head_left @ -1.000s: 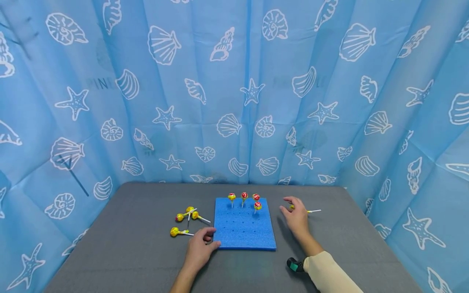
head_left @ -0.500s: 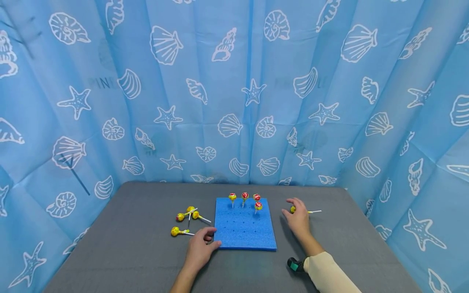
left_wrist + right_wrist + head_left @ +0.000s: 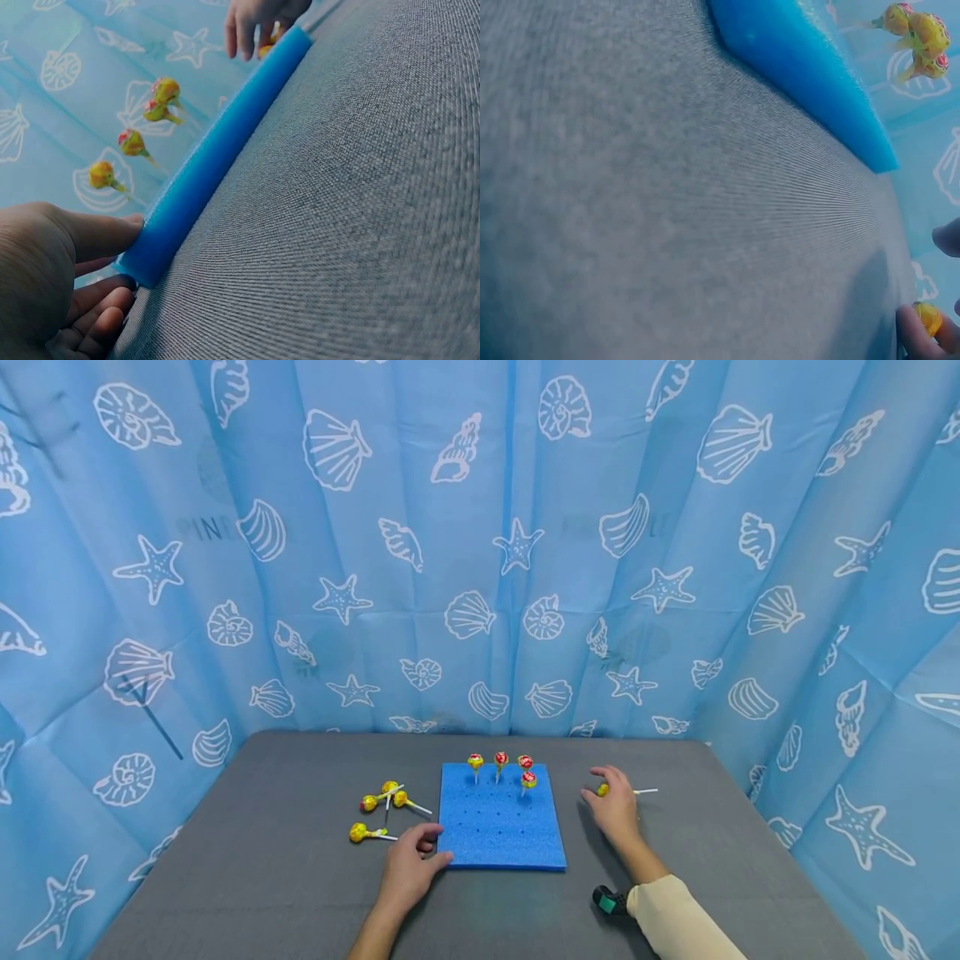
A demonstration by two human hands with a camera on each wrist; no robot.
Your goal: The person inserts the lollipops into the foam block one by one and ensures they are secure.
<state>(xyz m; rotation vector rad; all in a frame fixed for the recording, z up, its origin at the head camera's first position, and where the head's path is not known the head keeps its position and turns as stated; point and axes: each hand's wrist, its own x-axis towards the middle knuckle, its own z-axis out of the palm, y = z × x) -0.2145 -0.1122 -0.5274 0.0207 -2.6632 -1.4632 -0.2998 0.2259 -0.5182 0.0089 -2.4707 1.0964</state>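
A blue foam board [image 3: 498, 847] with small holes lies on the grey table. Several lollipops [image 3: 500, 761] in yellow-red wrappers stand upright along its far part. My left hand [image 3: 408, 868] holds the board's near left corner, thumb at the front edge and fingers at the left side; in the left wrist view the thumb [image 3: 112, 234] touches the blue edge and the other fingers curl below. Right of the board, my right hand [image 3: 613, 806] rests low over a lying lollipop [image 3: 603, 790], thumb and forefinger spread apart. Its white stick shows beyond the hand; the middle part is hidden.
Several loose yellow lollipops [image 3: 358, 833] lie left of the board, near my left hand. A black strap device [image 3: 609, 900] is at my right wrist, by a cream sleeve [image 3: 682, 918]. Behind the table hangs a blue curtain [image 3: 480, 568] with white shell prints.
My right hand has shifted slightly to the right and towards me, so more of the lollipop's yellow head shows. The left hand and the foam board stay where they were.
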